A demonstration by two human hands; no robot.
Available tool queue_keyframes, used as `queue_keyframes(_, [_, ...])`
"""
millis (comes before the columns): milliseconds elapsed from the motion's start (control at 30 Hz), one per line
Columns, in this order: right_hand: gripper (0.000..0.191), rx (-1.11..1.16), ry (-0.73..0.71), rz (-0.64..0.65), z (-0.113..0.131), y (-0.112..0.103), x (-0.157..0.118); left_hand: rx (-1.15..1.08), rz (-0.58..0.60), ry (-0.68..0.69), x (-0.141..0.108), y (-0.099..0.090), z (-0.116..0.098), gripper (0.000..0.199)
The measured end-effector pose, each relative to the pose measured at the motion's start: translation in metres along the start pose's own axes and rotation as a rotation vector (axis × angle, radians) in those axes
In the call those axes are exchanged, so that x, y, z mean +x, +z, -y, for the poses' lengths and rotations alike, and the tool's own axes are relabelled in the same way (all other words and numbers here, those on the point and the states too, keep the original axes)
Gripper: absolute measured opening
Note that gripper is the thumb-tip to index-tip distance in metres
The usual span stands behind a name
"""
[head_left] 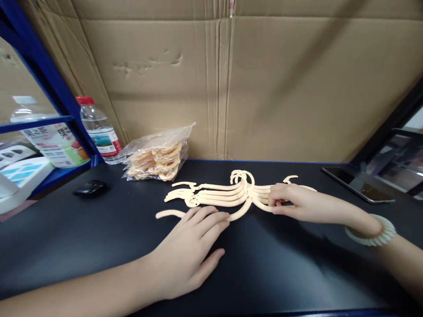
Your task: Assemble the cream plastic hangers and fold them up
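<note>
A cream-coloured bundle of long curved rods (pixel 228 198), gathered at a middle knot with loops on top, lies flat on the black tabletop (pixel 297 264). My left hand (pixel 188 251) rests over its front rod, fingers stretched out and thumb apart. They cover part of that rod; its tip shows past them to the left. On the right side, my right hand (pixel 287 201) has its fingers curled round the rods, fingertips pinched at the front one. This hand hides much of the bundle's right half. A thin curved end shows behind it.
Behind the bundle stands a clear plastic bag (pixel 158 156) with similar cream pieces. A black computer mouse (pixel 90 188), a red-capped water bottle (pixel 102 134) and a blue shelf (pixel 54 83) are on the left. At right lies a phone (pixel 357 185). A cardboard wall (pixel 280 79) closes the back.
</note>
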State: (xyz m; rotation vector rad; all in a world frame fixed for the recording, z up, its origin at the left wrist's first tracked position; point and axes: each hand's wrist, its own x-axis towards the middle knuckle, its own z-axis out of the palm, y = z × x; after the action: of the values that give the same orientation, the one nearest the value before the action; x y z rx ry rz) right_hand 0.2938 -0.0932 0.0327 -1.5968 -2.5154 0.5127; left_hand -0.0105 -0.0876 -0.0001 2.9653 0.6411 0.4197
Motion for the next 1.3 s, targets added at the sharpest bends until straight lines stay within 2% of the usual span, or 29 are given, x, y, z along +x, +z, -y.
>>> queue_keyframes(133, [0.013, -0.026, 0.051, 0.032, -0.001, 0.000, 0.000, 0.040, 0.034, -0.051, 0.000, 0.001, 0.002, 0.046])
queue_keyframes(300, [0.011, -0.098, 0.086, -0.053, -0.007, 0.004, 0.003, 0.062, 0.067, -0.089, 0.001, 0.004, 0.006, 0.051])
queue_keyframes(400, [0.010, -0.120, 0.058, -0.084, -0.010, 0.005, 0.004, 0.062, 0.073, -0.097, 0.001, 0.005, 0.007, 0.052])
queue_keyframes(533, [0.004, -0.229, 0.006, -0.220, -0.004, 0.007, 0.002, 0.056, 0.063, -0.115, 0.001, 0.006, 0.008, 0.053])
queue_keyframes(600, [0.012, -0.258, -0.005, -0.287, 0.001, 0.013, 0.003, 0.048, 0.054, -0.121, 0.000, 0.007, 0.009, 0.054])
queue_keyframes(700, [0.040, -0.328, -0.036, -0.347, 0.004, 0.029, 0.007, 0.035, 0.028, -0.120, -0.001, 0.009, 0.010, 0.056])
queue_keyframes(767, [0.061, -0.389, -0.044, -0.337, 0.003, 0.041, 0.010, 0.031, 0.037, -0.122, -0.001, 0.009, 0.010, 0.057])
queue_keyframes(833, [0.071, -0.392, -0.041, -0.281, -0.001, 0.048, 0.013, 0.033, 0.077, -0.129, 0.001, 0.009, 0.011, 0.059])
queue_keyframes(967, [0.076, -0.355, -0.010, -0.205, -0.007, 0.048, 0.019, 0.028, 0.147, -0.136, 0.007, 0.006, 0.016, 0.065])
queue_keyframes(1100, [0.073, -0.354, -0.010, -0.242, -0.014, 0.043, 0.029, 0.033, 0.182, -0.132, 0.013, 0.006, 0.025, 0.070])
queue_keyframes(1300, [0.073, -0.367, 0.011, -0.252, -0.024, 0.040, 0.047, 0.035, 0.102, -0.099, 0.019, 0.007, 0.034, 0.065])
